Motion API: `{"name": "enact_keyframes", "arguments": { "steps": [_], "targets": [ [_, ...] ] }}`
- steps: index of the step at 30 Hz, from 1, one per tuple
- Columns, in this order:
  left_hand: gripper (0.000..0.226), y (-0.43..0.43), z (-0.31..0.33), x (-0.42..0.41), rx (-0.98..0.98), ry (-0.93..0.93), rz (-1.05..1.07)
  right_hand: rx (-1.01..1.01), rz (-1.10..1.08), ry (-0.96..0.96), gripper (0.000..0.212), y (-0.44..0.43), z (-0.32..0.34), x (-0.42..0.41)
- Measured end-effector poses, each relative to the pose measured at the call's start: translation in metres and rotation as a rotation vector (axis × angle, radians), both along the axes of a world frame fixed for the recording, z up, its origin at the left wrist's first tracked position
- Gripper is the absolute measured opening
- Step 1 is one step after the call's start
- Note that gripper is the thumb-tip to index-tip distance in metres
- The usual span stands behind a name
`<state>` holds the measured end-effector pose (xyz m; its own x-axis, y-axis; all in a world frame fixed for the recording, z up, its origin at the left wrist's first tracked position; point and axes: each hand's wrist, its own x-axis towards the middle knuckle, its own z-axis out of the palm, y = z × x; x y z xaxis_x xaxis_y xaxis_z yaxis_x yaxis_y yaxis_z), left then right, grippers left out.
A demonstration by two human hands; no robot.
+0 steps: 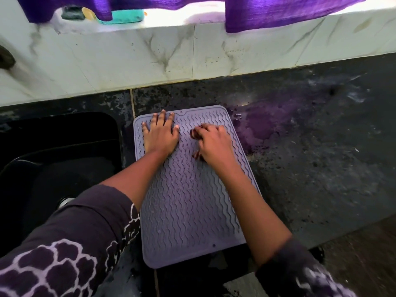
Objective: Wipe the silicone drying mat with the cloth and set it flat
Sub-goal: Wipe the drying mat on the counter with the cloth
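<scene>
— What's hard to make out?
— The cloth [194,133]. Only blurred, dark reddish scraps show under the right hand [214,142], whose fingers curl over it.
— And the left hand [160,133]?
— Flat, fingers spread, pressing the mat's far left corner.
— The mat itself?
— A grey-lilac silicone drying mat [188,202] with wavy ridges, lying flat on the dark speckled counter [310,157], just right of the black sink [53,157].

A home kitchen: dark stone counter [310,146] beside a black sink [53,146], tiled backsplash [107,61] behind.
</scene>
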<state>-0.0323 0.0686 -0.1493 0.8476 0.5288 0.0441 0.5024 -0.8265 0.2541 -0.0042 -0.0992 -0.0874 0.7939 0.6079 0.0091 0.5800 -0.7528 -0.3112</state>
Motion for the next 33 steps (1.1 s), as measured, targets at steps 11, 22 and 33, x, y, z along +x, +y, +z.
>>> {"name": "enact_keyframes", "arguments": {
  "steps": [11,22,33],
  "targets": [
    [0.054,0.001,0.0,0.0,-0.004,-0.003,0.001,-0.21,0.038,0.041,0.048,-0.05,-0.017,-0.072],
    [0.047,-0.017,0.024,-0.027,-0.059,-0.136,-0.118,0.09,-0.133,0.089,0.043,-0.028,-0.014,-0.021],
    [0.057,-0.094,0.005,-0.118,-0.096,0.126,-0.061,-0.211,0.183,0.157,0.045,-0.071,-0.01,-0.046]
  ]
}}
